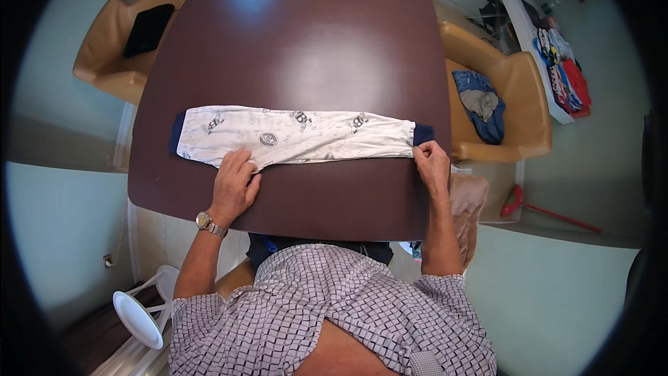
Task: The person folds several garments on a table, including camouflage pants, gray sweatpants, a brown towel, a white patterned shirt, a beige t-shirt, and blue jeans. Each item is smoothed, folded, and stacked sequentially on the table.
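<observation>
A pair of white printed pants (302,136) lies folded lengthwise across the brown table (334,198). Its dark blue waistband (177,132) points left, and a dark blue ankle cuff (423,134) reaches the table's right edge. My left hand (235,183) rests with its fingertips on the near edge of the cloth, by the crotch bulge, fingers slightly apart. At the other end, my right hand (432,164) pinches the near corner where the leg meets the cuff. The underside of the cloth is hidden.
To the left stands a tan armchair (107,57) with a black cushion (150,30). Another tan armchair (522,109) at the right holds blue jeans (482,115). Clothes (566,75) lie on a white shelf beyond. A white stool (138,318) is behind me at left.
</observation>
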